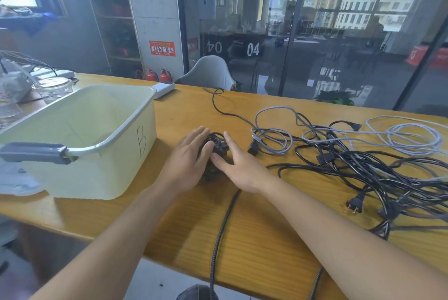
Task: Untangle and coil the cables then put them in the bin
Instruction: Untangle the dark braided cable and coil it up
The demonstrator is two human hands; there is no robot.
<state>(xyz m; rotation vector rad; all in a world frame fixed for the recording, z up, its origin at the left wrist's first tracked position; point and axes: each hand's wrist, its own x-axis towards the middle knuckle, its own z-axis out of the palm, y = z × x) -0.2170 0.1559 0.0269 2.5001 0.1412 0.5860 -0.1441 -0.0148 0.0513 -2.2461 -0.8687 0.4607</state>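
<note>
Hands, left (pixel 191 151) and right (pixel 236 162), press a black cable coil (pixel 216 145) between flat, straight fingers, gripping nothing.

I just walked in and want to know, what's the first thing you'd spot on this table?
Probably the big tangle of black cables on the right side of the wooden table. In the middle, the left hand and right hand press on a small coiled bundle. On the left stands a pale bin marked B.

wooden table (pixel 254 227) | grey chair (pixel 208 71) behind | two fire extinguishers (pixel 158 75)
</note>
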